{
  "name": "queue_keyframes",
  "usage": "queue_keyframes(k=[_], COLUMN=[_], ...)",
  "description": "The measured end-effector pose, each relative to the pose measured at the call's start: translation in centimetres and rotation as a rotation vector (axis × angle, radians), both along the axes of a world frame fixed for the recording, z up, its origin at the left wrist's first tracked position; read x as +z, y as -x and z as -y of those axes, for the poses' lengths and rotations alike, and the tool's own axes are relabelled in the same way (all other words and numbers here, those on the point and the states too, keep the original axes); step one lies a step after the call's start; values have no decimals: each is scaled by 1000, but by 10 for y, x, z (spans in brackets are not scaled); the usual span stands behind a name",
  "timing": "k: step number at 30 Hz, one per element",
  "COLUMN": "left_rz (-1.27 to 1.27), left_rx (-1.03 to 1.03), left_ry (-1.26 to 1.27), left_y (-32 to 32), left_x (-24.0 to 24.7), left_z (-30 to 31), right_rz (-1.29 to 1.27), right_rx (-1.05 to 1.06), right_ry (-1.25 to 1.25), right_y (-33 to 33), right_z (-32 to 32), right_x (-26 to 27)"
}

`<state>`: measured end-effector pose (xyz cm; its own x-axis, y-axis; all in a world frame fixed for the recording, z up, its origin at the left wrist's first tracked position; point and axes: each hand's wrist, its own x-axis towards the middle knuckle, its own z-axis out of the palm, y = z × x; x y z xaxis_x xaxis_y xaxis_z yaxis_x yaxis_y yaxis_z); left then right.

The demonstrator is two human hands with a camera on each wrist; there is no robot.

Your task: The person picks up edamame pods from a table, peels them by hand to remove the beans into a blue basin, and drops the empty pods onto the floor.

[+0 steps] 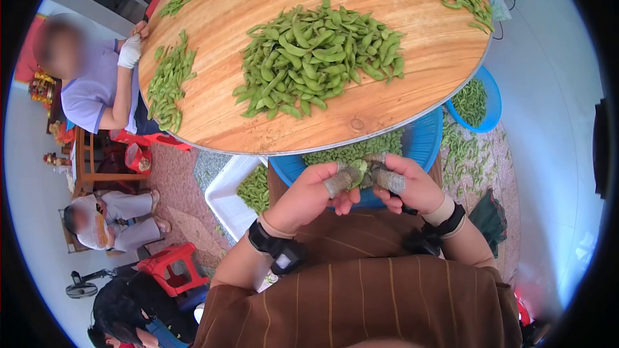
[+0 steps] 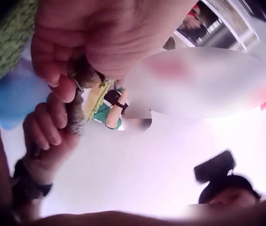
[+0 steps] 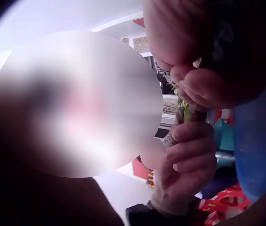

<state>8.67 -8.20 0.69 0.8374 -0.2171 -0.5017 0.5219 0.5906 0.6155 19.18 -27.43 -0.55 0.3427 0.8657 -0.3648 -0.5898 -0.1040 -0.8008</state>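
- From my end, I see the small green bean pod [image 1: 359, 171] between the two hands, above the blue plastic basin [image 1: 427, 138] and just near of the round wood-grained tabletop [image 1: 213, 77]
- I have the left hand [image 1: 316, 194] curled, its grey-wrapped thumb pressed along the pod's left side, pinching it against the fingers beneath
- I have the right hand [image 1: 414, 188] curled too, its wrapped thumb and forefinger nipping the pod's right side, though part of that hold is hidden
- What shows of the pod's long axis seems to slant from near left to far right; I can't make out both ends
- I judge the left thumb nearer, as more of the pod lies against it, so any parting motion would turn on that slant across the narrow gap between the thumbs
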Motion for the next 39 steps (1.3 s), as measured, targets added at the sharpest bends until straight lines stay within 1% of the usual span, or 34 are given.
queue_keyframes(k=[1,2,4,5,6,7,8,10,11,12,13,14,15,17,18,20,21,22,24,25,26,27,28,29,30,31,32,34,35,37,38,39], left_rz=[91,182,190,201,200,201,203,165,125,123,127,131,133,444,444,713,490,490,354,355,289,222,221,149,76,87,98,203,205,-125,-120,63], left_rx=[-67,-135,-122,-108,-109,-135,-159,-161,-167,-160,-138,-115,-105,-207,-195,-222,-364,-354,-404,-396,-353,-309,-301,-295,-289,-258,-229,-501,-503,-462,-459,-179], left_ry=[-233,-466,-498,-533,-532,-605,-678,-708,-736,-738,-810,-884,-891,-1340,-1348,-1243,-927,-930,-502,-508,-431,-354,-362,-464,-566,-643,-721,-1638,-1643,-2037,-2040,-2018], left_y=[1,2,3,3,3,3,2,4,5,7,9,10,11,10,9,7,4,5,7,9,13,18,24,33,43,58,74,95,99,102,97,83], left_x=[-8,-14,-18,-18,-18,-18,-17,-16,-17,-19,-24,-28,-32,-37,-35,-25,-6,0,6,8,10,12,16,21,26,22,15,10,9,11,12,17], left_z=[1,3,10,12,12,11,10,5,3,2,2,1,2,5,7,10,8,9,7,5,2,-2,-9,-20,-31,-45,-60,-82,-82,-80,-79,-75], right_rz=[81,80,857,856,1045,1231,1232,1458,1459,1499,1537,1539,1497,1389,1398,890,422,428,-231,-282,-278,-170,-64,-62,344,748,748,916,917,1054,1058,1070], right_rx=[-11,-11,-192,-193,-117,-36,-35,-159,-155,-211,-266,-261,-191,-64,-61,3,111,119,205,209,220,195,169,177,138,87,82,63,58,75,70,74], right_ry=[36,37,2,4,112,222,220,328,323,303,281,272,263,208,196,161,214,211,-39,-82,-85,-88,-95,-103,-29,47,38,191,188,262,262,242], right_y=[0,2,6,5,1,-1,0,2,2,2,2,4,7,9,10,9,4,1,0,1,2,3,4,5,5,5,3,0,0,-1,1,3], right_z=[-1,-3,-9,-8,-9,-9,-9,-12,-12,-11,-11,-10,-8,-9,-9,-10,-9,-6,-1,-1,-3,-5,-8,-10,-10,-10,-7,-2,-2,-3,-4,-7], right_x=[-2,-10,-26,-27,-26,-25,-27,-32,-31,-30,-28,-23,-17,-14,-15,-16,-7,-8,-11,-8,-9,-12,-14,-16,-19,-22,-29,-40,-40,-38,-36,-34])
